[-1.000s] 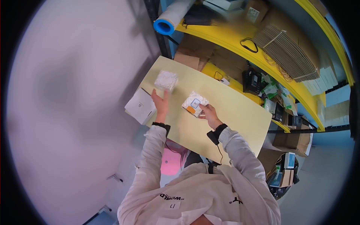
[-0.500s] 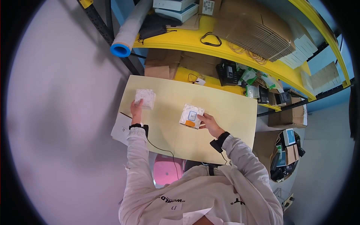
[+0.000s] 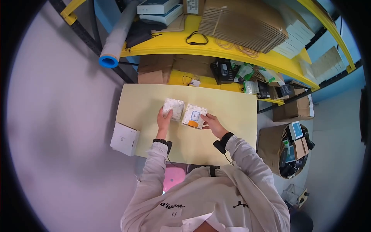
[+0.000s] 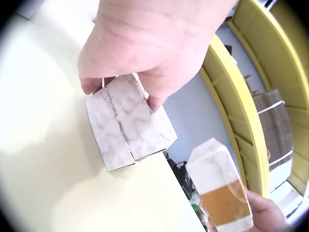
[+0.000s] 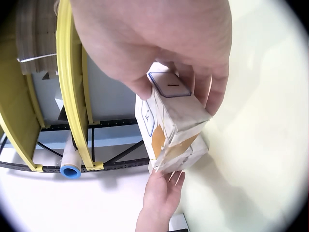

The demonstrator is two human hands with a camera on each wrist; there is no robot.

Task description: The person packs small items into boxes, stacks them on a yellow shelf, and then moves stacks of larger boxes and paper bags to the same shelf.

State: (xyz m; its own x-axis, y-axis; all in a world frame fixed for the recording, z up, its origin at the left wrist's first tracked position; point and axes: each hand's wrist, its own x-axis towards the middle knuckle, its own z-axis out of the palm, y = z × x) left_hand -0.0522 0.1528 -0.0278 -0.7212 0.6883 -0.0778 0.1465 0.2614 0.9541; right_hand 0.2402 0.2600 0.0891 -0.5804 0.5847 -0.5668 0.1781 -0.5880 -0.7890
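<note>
My left hand (image 3: 164,120) grips a small box with a white marble pattern (image 3: 174,108), thumb on one face and fingers on the opposite side. A seam runs along that box's marbled side (image 4: 123,128) in the left wrist view. My right hand (image 3: 215,126) holds a second marbled box (image 3: 188,112) by its right side. This one carries blue-framed labels with a hand-drawn mark, the upper one (image 5: 170,85) showing a short red stroke, and a patch of orange-brown tape (image 4: 224,204). Both boxes are side by side over the table, a narrow gap between them in the head view.
A white box (image 3: 125,140) stands at the left edge of the pale table (image 3: 228,145). Behind it is a yellow shelf (image 3: 162,46) with flattened cardboard (image 3: 239,25) and a blue-ended roll (image 3: 108,61). A carton of small boxes (image 3: 268,149) sits at the right; a pink stool (image 3: 174,178) is below.
My left hand reached the other marbled box, took hold of it and brought it rightward beside the box in my right hand. My right hand keeps its grip. The head view has turned.
</note>
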